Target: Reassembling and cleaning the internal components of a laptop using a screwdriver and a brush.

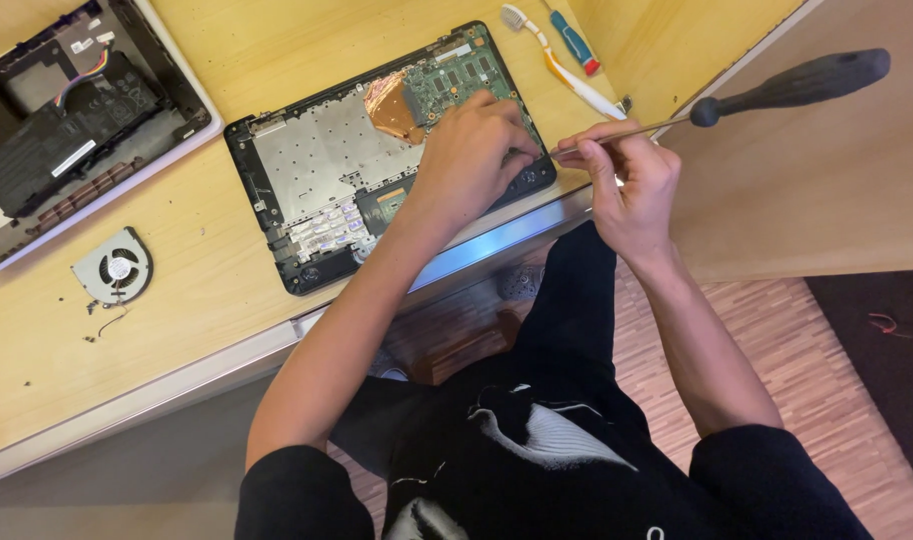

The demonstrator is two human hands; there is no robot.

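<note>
An opened laptop base [317, 170] lies on the wooden desk [207, 270], showing a metal keyboard backplate, a copper heat spreader and a green circuit board [457, 75]. My left hand [472, 150] rests on its right end, fingers curled down onto the board's edge. My right hand [627, 185] pinches the thin metal shaft of a long screwdriver [787, 88] with a black handle that points up and to the right. The shaft's tip meets my left fingers at the laptop's right edge; the tip itself is hidden.
A second laptop shell with a battery [72, 120] sits at the top left. A loose round cooling fan [114, 268] lies on the desk with small bits beside it. A toothbrush [562, 60] and a small blue-and-red screwdriver [575, 40] lie above the laptop. Wood floor shows below.
</note>
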